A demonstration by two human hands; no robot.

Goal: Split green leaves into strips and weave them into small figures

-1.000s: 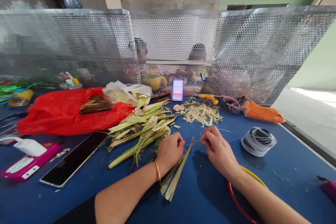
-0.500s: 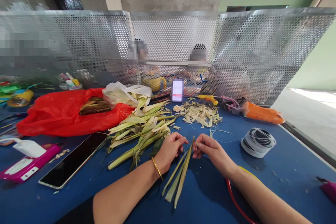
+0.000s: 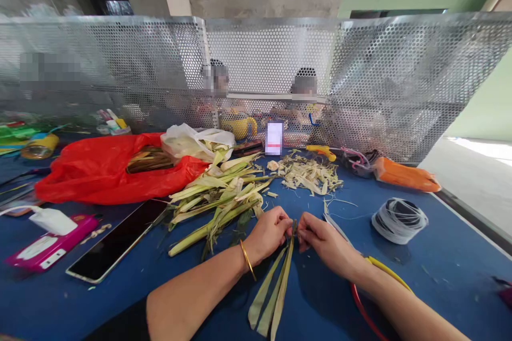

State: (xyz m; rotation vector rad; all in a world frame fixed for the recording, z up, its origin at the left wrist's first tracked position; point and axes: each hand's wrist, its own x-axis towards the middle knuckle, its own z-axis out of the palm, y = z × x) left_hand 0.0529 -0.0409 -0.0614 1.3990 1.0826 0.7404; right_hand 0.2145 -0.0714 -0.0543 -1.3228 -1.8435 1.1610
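Several long, dry, pale-green leaf strips, like corn husk [image 3: 276,290], lie gathered at their top ends between my hands and fan out toward me. My left hand [image 3: 272,232], with a gold bangle at the wrist, is pinched closed just left of the gathered tip. Close on the other side, my right hand [image 3: 320,234] is also pinched closed, its fingertips beside the strips. What either pinch holds is too fine or hidden to make out. Scissors [image 3: 388,273] with red and yellow handles lie partly under my right forearm.
A husk pile [image 3: 218,208], red bag [image 3: 92,170] and phone [image 3: 120,240] lie left. Behind are husk scraps [image 3: 312,173] and a lit phone [image 3: 274,136]. A spool of white thread [image 3: 400,221] and orange packet [image 3: 406,175] are right. A perforated metal screen [image 3: 268,53] stands behind; people sit beyond.
Both hands have drawn closer together and lower around the strips' tip. The strips have shifted toward me, and more of the scissors shows beside my right arm. The view has turned slightly left.
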